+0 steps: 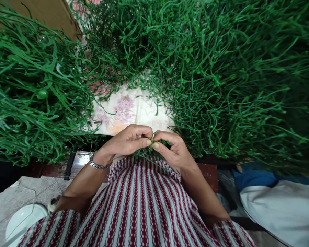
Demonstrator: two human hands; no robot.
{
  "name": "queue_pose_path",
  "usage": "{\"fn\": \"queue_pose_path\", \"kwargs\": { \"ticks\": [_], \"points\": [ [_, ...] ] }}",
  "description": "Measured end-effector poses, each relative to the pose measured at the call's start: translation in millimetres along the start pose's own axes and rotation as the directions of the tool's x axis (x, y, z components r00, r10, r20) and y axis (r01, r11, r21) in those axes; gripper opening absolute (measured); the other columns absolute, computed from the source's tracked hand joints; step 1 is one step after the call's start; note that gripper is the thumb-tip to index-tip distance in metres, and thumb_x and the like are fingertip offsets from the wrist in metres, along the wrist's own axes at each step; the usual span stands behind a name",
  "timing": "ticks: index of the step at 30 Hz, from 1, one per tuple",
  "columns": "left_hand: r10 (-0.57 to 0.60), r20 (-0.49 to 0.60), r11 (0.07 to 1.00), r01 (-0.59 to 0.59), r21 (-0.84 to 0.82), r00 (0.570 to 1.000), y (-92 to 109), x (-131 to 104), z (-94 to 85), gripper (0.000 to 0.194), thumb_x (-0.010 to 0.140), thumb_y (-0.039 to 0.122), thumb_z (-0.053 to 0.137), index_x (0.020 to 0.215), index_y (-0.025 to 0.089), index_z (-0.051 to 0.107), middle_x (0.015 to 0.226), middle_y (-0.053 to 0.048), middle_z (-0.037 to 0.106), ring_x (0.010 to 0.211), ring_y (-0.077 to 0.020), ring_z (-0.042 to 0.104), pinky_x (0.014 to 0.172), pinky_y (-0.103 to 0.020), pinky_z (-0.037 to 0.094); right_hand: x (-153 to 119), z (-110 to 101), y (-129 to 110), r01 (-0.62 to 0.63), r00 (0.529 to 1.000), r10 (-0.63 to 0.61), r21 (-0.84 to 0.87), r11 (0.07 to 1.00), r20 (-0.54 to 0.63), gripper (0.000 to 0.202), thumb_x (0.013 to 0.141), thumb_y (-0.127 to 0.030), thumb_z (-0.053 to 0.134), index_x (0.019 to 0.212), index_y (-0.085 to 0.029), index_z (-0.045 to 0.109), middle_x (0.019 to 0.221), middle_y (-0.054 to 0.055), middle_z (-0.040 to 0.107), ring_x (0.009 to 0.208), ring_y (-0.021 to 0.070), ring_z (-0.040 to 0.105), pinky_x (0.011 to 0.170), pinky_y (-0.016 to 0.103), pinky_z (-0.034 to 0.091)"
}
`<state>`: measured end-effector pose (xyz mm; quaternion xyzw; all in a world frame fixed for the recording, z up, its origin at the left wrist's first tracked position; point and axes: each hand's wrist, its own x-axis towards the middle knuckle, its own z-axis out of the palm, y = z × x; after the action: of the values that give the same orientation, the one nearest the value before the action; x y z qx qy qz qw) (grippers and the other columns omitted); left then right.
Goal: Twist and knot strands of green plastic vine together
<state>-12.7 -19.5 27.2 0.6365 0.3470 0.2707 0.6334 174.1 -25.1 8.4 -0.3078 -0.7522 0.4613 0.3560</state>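
The left hand point(130, 140) and right hand point(173, 148) pinch with thumb point(144, 142) and forefinger point(142, 131), fingertips point(148, 141) nearly meeting, wrists point(188, 167) behind and outside them, forearms point(83, 185) slanting farther apart.

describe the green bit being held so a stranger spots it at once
Start from the flower-printed cloth between the heaped green stems. At its near edge, above the striped garment, the left hand and right hand meet. The thin green piece is right at that meeting point, set apart from the heaps by being pinched in both hands.
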Motion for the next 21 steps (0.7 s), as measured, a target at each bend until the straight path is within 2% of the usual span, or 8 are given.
{"fn": "queue_pose_path", "kwargs": {
  "ticks": [2,4,8,11,14,16,21],
  "points": [
    [0.004,-0.010,1.000,-0.003,0.009,1.000,-1.8,-1.0,2.8,0.027,0.081,0.034,0.053,0.063,0.016,0.043,0.059,0.004,0.035,0.056,-0.0093,0.031,0.052,-0.024,0.025,-0.3,-1.0,-2.2,0.015,1.000,-0.015,-0.041,0.999,0.005,0.012,0.084,-0.021,0.052,0.073,-0.016,0.053,0.064,-0.003,0.048,0.058,0.0079,0.044,0.057,0.020,0.034],
    [0.013,0.030,1.000,-0.013,-0.025,0.999,-3.9,-1.8,4.2,0.027,0.080,0.033,0.054,0.062,0.016,0.044,0.058,0.004,0.035,0.055,-0.0091,0.031,0.052,-0.024,0.025,-0.3,-1.7,-4.7,0.038,0.998,-0.038,0.003,0.999,0.048,0.014,0.084,-0.021,0.052,0.070,-0.016,0.052,0.062,-0.003,0.046,0.056,0.0078,0.042,0.056,0.021,0.033],
    [0.023,0.133,0.974,0.008,-0.227,0.991,-9.0,-2.7,3.5,0.028,0.076,0.032,0.058,0.058,0.014,0.048,0.054,0.003,0.036,0.052,-0.0086,0.030,0.050,-0.025,0.023,-0.4,0.6,-4.5,0.000,0.987,-0.037,0.238,0.971,0.154,0.017,0.084,-0.022,0.052,0.069,-0.015,0.055,0.062,-0.001,0.050,0.056,0.0078,0.045,0.055,0.021,0.035],
    [0.018,0.120,0.941,0.024,-0.337,0.993,-13.2,-3.6,3.7,0.027,0.072,0.032,0.062,0.056,0.013,0.051,0.051,0.002,0.039,0.050,-0.0086,0.031,0.050,-0.025,0.023,-3.5,2.2,-0.2,-0.051,0.986,-0.015,0.382,0.923,0.167,0.020,0.083,-0.027,0.055,0.068,-0.014,0.056,0.061,0.000,0.053,0.055,0.0092,0.047,0.054,0.022,0.036],
    [0.020,0.115,0.881,0.036,-0.472,0.993,-18.0,-4.4,5.5,0.031,0.068,0.036,0.065,0.052,0.013,0.052,0.051,0.000,0.042,0.049,-0.0098,0.035,0.052,-0.027,0.027,-8.0,-2.9,0.0,-0.013,0.988,-0.074,0.551,0.834,0.136,0.024,0.082,-0.032,0.056,0.065,-0.016,0.057,0.056,-0.001,0.051,0.052,0.0103,0.046,0.053,0.025,0.037],
    [0.005,0.063,0.858,0.028,-0.512,0.998,-20.4,-3.9,6.7,0.032,0.068,0.038,0.066,0.053,0.013,0.053,0.052,0.000,0.045,0.050,-0.0104,0.038,0.052,-0.027,0.028,-8.5,-9.8,-4.4,0.007,0.993,-0.070,0.560,0.828,0.091,0.023,0.084,-0.032,0.054,0.067,-0.017,0.058,0.057,-0.001,0.049,0.053,0.0111,0.046,0.054,0.026,0.039],
    [-0.009,-0.181,0.912,-0.067,-0.406,0.983,-18.4,1.1,7.0,0.027,0.071,0.035,0.067,0.060,0.012,0.056,0.056,0.000,0.049,0.053,-0.0092,0.042,0.052,-0.024,0.031,0.5,-17.0,-15.5,-0.070,0.996,0.084,0.284,0.956,-0.037,0.018,0.089,-0.027,0.047,0.076,-0.017,0.055,0.076,0.004,0.057,0.071,0.0139,0.055,0.066,0.028,0.044]
  ]
}}
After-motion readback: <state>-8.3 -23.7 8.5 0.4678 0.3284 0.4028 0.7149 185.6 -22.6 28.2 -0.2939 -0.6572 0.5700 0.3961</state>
